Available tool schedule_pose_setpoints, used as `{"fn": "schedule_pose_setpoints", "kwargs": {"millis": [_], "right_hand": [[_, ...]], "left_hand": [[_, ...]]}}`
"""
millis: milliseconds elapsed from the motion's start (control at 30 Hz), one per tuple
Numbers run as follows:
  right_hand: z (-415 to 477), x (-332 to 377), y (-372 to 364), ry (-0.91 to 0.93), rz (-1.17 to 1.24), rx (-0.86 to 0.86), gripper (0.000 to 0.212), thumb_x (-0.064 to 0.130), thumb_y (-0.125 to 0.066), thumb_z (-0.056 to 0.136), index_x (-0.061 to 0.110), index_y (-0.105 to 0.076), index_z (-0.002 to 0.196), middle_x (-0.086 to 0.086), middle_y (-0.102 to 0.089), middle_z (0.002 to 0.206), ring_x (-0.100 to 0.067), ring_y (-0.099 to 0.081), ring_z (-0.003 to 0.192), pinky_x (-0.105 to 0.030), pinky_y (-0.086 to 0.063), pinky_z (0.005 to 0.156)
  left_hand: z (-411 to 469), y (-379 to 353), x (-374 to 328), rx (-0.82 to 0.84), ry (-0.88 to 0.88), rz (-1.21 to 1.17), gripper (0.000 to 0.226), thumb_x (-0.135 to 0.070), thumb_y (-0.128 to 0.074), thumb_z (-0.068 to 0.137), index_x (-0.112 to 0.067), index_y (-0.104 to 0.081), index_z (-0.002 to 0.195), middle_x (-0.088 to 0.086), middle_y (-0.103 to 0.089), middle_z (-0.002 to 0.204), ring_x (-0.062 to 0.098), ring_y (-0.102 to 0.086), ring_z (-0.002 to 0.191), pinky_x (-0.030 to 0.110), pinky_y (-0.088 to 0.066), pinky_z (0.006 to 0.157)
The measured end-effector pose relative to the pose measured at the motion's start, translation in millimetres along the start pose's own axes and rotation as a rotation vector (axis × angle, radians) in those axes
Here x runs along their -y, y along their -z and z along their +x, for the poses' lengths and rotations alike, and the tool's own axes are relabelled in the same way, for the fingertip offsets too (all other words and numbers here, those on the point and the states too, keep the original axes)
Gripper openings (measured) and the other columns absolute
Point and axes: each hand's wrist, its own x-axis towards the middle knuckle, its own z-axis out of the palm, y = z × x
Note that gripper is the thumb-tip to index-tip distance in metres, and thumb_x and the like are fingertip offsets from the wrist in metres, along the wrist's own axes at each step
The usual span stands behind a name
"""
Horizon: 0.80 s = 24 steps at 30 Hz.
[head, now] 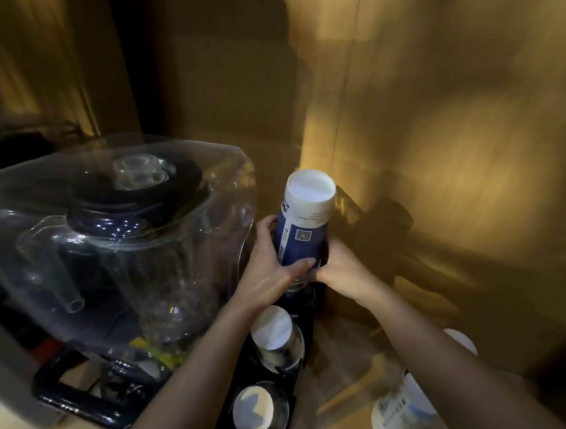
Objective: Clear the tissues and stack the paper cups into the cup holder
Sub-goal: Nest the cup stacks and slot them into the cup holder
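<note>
Cup holder right of glass teapot

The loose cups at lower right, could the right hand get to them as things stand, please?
Probably not yet: the right hand and left hand both grip the cup stack. The loose cups lie beneath the right forearm, nothing covering them.

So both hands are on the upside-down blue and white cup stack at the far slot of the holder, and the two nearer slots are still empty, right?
Not quite. The head view shows both hands, left and right, gripping the upside-down cup stack at the far slot of the cup holder, but the two nearer slots are not empty: each holds upside-down cups.
</note>
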Motion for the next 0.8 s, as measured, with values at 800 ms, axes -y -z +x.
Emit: {"fn": "schedule_pose_setpoints", "kwargs": {"millis": [800], "right_hand": [[-17.3,-33.3,9.9,-0.006,-0.326,-0.109,0.048,0.024,-0.068,0.081,0.018,-0.048,0.125,0.001,-0.059,0.107,-0.012,-0.057,0.092,-0.023,-0.045,0.076]], "left_hand": [[-2.6,-7.3,5.1,0.022,-0.013,0.539,0.062,-0.036,-0.065,0.082,-0.018,-0.042,0.136,0.003,-0.049,0.139,0.021,-0.047,0.125,0.032,-0.040,0.092]]}}
